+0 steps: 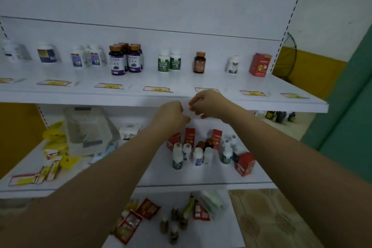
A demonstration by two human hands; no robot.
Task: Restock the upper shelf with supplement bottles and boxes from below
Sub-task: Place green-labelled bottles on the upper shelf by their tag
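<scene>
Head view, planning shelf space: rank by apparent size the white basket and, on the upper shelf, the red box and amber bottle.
1. white basket, by far the largest
2. red box
3. amber bottle, narrower and a little shorter

Left hand (171, 113), right hand (206, 103) curled close at upper shelf (80, 94) edge, bottles (198, 156) below

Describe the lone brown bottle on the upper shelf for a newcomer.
Take the upper shelf, right of centre. Between the pair of green-labelled white bottles and a single white bottle stands the brown bottle. Unlike its white neighbours, it is dark amber with an orange cap, standing alone.
</scene>
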